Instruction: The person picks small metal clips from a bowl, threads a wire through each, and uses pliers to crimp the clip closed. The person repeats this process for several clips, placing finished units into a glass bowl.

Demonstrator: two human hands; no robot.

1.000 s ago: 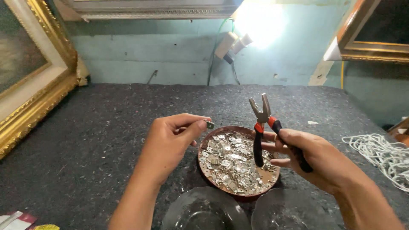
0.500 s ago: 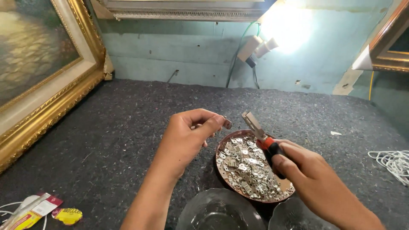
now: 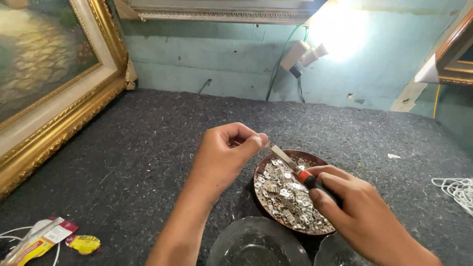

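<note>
Pliers (image 3: 295, 170) now tipped down, nose meeting small metal clip pinched in left hand (image 3: 221, 157) fingertips above brown bowl of clips (image 3: 263, 170); right hand (image 3: 359, 212) wrapped round handles. Clip now engaged for bending.

Counter (image 3: 148, 148): rough, matt grey felt. Bowl (image 3: 263, 170): glossy brown, filled with shiny metal clips (image 3: 286, 197). Beside bowl: clear glass dishes (image 3: 256, 246). Pliers (image 3: 295, 170): bare metal, red-black plastic handles.

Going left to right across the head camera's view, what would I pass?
Gold-framed painting → left hand → pliers in the right hand above the brown bowl of small metal pieces → white cord.
</note>
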